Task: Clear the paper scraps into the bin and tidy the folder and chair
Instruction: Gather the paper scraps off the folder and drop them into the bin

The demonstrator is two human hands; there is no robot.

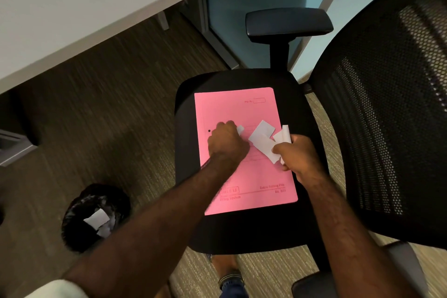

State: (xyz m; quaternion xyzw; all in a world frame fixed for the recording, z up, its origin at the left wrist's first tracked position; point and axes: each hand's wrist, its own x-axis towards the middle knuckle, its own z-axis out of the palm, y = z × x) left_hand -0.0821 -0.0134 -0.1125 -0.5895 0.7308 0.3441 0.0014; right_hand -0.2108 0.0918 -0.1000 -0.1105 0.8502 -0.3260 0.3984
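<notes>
Underfoot, striped carpet spreads beneath a pale desk and black chair.

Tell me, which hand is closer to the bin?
Left. The left hand is on the pink folder, on the side facing the bin; the right hand is farther away.

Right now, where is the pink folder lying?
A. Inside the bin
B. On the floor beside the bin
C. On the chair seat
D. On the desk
C: the pink folder lies flat on the black chair seat, with white paper scraps on top of it.
</notes>
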